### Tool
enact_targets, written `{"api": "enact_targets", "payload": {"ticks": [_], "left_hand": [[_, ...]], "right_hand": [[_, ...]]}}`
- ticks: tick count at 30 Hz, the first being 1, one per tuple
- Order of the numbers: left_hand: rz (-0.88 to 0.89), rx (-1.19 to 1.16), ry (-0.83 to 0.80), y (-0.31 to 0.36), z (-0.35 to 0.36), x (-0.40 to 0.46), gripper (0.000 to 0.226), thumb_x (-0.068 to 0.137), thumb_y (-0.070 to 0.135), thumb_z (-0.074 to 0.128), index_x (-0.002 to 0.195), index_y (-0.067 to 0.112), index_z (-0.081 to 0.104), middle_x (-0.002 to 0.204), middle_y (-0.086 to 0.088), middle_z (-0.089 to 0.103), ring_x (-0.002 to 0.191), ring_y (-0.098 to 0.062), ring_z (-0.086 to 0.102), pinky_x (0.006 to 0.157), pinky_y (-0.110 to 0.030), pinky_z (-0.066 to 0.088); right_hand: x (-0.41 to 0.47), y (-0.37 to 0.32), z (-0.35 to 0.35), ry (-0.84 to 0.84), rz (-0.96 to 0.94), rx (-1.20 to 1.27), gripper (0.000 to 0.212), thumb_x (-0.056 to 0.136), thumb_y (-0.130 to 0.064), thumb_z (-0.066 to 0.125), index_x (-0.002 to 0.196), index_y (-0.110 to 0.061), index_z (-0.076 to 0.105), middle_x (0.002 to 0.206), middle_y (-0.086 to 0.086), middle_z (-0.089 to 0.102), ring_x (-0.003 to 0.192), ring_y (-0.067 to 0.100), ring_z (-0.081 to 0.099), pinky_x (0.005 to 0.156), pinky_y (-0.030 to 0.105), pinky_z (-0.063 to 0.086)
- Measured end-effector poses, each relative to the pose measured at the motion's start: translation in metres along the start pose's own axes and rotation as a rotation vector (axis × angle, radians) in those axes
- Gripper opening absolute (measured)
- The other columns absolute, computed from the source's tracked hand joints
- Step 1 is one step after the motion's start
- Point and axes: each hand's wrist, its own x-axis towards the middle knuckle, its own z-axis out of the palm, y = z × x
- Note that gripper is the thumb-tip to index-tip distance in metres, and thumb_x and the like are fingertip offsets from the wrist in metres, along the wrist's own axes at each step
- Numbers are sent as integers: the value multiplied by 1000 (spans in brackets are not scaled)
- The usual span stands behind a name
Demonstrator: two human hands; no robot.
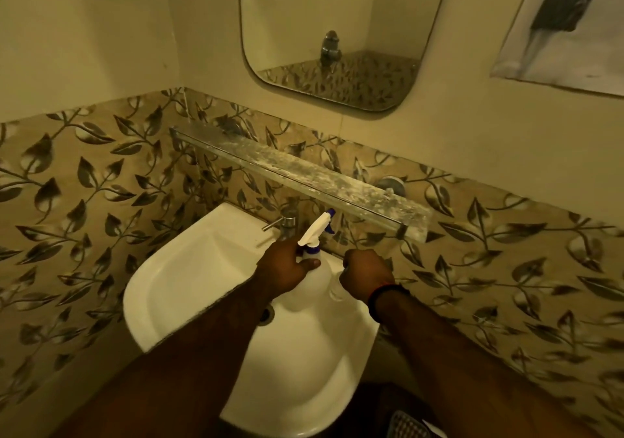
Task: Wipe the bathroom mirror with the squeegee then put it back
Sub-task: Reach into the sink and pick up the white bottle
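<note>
The mirror (337, 25) hangs on the wall above the basin (189, 275). Over the basin's back rim, the left hand (287, 268) has its grip around a spray bottle (315, 251); beside it, the right hand (366, 273) is clenched, its contents hidden. No squeegee can be made out.

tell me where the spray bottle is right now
In the head view the spray bottle is at centre, held by the left hand over the back of the white sink, below the glass shelf.

Dim, yellow-tinted light, soft focus throughout, wide-angle bending at the edges, and deep shadow along the bottom.
</note>
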Motion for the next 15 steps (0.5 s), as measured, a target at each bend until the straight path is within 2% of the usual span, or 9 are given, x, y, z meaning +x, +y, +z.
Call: {"api": "enact_targets", "payload": {"ticks": [9,15], "left_hand": [[9,20,81,6,21,21,55,84,39,72,132,14,58,126,-7,66,118,-27,59,97,-34,43],[7,-15,103,2,29,32,52,83,33,74,128,12,60,121,-8,68,114,-27,61,88,-25,38]], "right_hand": [[26,10,2,21,19,-41,18,84,-16,58,100,-12,66,103,11,66,93,29,63,76,34,53],[39,14,5,8,33,-48,16,87,-17,57,101,-13,64,107,11,64,97,30,61,75,32,49]]}}
